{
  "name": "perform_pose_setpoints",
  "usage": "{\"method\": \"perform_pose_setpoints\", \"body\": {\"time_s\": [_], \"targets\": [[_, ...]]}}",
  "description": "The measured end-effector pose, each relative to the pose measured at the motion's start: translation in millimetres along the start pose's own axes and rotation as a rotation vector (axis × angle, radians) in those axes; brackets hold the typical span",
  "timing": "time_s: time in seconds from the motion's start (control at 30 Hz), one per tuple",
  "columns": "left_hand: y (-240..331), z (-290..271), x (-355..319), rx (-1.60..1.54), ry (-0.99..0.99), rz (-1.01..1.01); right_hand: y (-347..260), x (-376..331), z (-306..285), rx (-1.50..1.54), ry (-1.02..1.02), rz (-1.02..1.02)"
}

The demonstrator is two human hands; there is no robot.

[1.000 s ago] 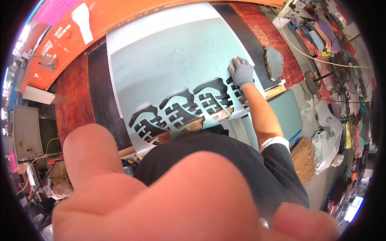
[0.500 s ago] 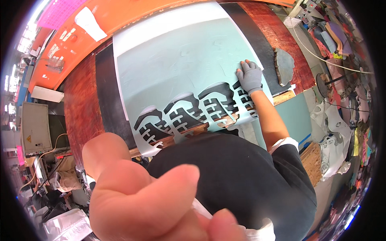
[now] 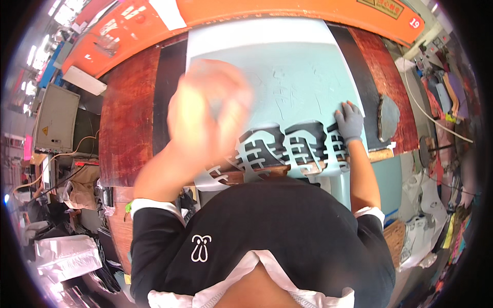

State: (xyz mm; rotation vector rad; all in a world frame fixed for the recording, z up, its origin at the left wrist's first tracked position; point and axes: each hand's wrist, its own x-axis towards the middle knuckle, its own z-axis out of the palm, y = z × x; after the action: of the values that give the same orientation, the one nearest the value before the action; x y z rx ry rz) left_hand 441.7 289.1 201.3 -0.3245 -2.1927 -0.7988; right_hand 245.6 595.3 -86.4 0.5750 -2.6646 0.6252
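Pale blue sheet (image 3: 287, 77) with cut-out shapes lay flat on the dark workbench (image 3: 128, 118). In the head view, the gloved right hand (image 3: 350, 122) pressed flat, fingers spread, on its right edge. The bare left hand (image 3: 205, 110) hovered blurred above it; its grip could not be told.

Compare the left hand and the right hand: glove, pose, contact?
The right hand wears a grey glove; the left hand is bare. The right hand lies flat on the pale blue sheet with shoe-shaped cutouts at its right edge; the left hand is raised above that sheet, and contact cannot be told. The right hand shows sharp; the left hand is motion-blurred. Both reach forward from black sleeves with white cuffs, over the same sheet.
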Motion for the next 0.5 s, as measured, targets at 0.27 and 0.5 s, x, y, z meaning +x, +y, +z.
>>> {"method": "perform_pose_setpoints", "body": {"time_s": [0.27, 0.5], "targets": [[-198, -9, -185, 0.048, 0.023, -1.15, 54, -15, -20, 0.223, 0.007, 0.607], [-192, -19, -170, 0.015, 0.019, -1.347, 67, -22, -19, 0.404, -0.075, 0.501]]}}
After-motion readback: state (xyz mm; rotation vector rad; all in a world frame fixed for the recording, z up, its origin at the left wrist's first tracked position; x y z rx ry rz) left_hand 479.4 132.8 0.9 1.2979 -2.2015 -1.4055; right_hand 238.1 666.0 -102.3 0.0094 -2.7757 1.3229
